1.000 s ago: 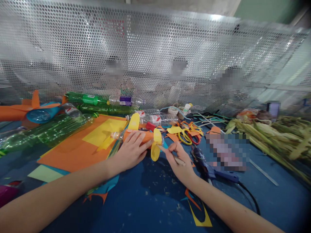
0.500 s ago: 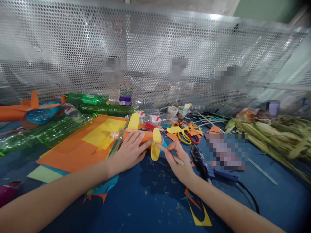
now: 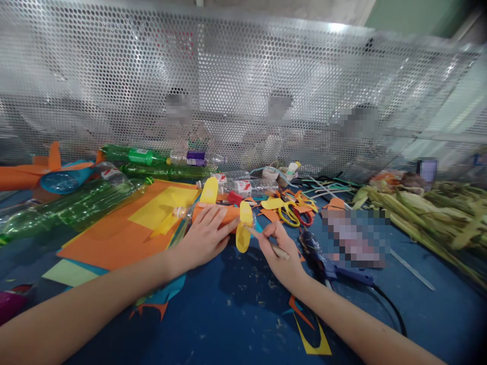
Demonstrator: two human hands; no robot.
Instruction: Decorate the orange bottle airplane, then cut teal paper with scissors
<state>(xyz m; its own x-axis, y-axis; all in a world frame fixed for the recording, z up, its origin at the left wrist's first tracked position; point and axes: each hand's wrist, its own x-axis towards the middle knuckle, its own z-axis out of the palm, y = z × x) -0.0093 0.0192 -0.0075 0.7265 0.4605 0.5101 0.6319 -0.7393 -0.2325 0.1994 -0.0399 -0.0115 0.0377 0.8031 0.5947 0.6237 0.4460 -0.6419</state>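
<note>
Lying on its side at mid-table is a small plastic bottle wrapped in orange paper. Yellow rounded paper pieces stick out from it, one upright at the far side and another near its right end. My left hand lies over the orange wrap, its fingers bent around it and holding it down. In my right hand is a pale pen-like stick, gripped like a pencil. Its tip meets or nearly touches the right yellow piece; the exact contact is too small to tell.
Orange and yellow paper sheets lie at left, near green bottles. Right of my hands are yellow-handled scissors, red-handled scissors and a blue glue gun with a cord. Corn husks lie far right, and a perforated metal panel stands behind.
</note>
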